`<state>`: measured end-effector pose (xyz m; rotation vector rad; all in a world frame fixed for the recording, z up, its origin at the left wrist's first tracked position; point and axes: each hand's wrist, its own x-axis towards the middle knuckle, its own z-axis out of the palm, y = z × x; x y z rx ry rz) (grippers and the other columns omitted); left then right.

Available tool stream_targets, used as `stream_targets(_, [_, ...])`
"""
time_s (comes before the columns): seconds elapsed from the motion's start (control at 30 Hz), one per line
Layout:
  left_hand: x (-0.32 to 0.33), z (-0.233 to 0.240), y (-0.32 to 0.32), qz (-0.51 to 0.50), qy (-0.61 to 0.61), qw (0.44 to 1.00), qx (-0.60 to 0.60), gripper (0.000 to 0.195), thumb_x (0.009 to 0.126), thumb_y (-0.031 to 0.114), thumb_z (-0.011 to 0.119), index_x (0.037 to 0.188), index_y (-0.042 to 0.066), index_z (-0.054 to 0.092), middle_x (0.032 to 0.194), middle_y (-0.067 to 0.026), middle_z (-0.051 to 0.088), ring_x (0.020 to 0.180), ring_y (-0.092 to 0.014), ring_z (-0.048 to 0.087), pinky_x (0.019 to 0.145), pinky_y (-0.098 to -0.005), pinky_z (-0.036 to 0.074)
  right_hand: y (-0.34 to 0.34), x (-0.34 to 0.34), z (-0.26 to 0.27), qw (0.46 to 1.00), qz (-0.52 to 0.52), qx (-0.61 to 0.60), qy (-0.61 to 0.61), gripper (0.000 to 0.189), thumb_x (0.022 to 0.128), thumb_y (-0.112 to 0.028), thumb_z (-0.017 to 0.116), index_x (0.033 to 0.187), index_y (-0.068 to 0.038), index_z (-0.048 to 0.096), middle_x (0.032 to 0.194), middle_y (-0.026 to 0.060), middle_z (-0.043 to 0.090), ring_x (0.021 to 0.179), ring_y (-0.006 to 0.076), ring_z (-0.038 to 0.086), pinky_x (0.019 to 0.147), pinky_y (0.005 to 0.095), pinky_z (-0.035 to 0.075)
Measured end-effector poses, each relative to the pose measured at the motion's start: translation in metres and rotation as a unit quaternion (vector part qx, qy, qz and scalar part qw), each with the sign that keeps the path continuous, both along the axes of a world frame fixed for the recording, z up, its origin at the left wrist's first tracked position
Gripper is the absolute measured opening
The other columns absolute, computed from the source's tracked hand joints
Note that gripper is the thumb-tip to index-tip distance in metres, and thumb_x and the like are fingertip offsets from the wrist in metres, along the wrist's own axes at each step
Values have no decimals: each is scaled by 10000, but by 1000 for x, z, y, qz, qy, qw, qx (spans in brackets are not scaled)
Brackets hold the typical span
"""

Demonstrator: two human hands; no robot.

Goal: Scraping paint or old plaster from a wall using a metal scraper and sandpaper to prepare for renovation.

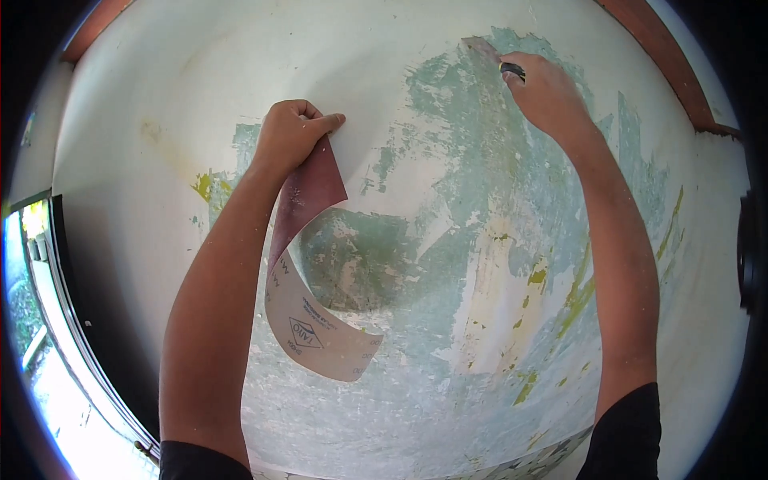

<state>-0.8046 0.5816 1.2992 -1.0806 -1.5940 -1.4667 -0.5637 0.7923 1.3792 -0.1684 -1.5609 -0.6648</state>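
My left hand (297, 135) grips the top end of a long strip of reddish sandpaper (309, 186). The strip hangs and curls, so its pale printed backing shows lower down. At the upper right my right hand (543, 90) is closed around the black and yellow handle of a scraper (483, 50), whose flat blade lies against or very close to the wall. The painted wall (360, 72) fills the view. Its white coat is broken by large worn patches of pale green, with smaller yellow-green flecks at the right.
At the left stands a window or door opening (57, 336) with a dark frame and bright outdoors behind it. Reddish-brown beams (666, 54) cross the upper corners. A dark round object (746, 252) is at the right edge. Patterned tiles (540, 461) show along the bottom.
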Motion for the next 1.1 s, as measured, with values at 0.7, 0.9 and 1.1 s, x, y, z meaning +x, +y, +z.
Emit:
stream_targets(0.7, [-2,3,-1,-9,-15,1000,-14,341,716,316,769,664,14,620,614,-63,603,547,-130,544,539,-282,454,13,20,20,996,-41,-80,-23,228,881,-194,507,996,-64,655,1049,168,641,937,376,613,849,461,484])
stream_targets(0.9, [-5,3,-1,0,-27,999,-19,351,724,330,769,668,17,620,623,-59,606,549,-124,541,545,-282,452,19,15,16,999,-32,-20,-20,215,868,-191,515,980,-78,660,1030,152,650,908,367,626,819,458,501])
stream_targets(1.1, [-4,2,0,-6,-24,999,-24,362,722,339,773,661,16,621,614,-50,599,548,-118,532,545,-269,443,15,7,23,993,-59,-98,-32,251,873,-201,541,1069,-82,643,1049,167,636,970,367,588,848,448,460])
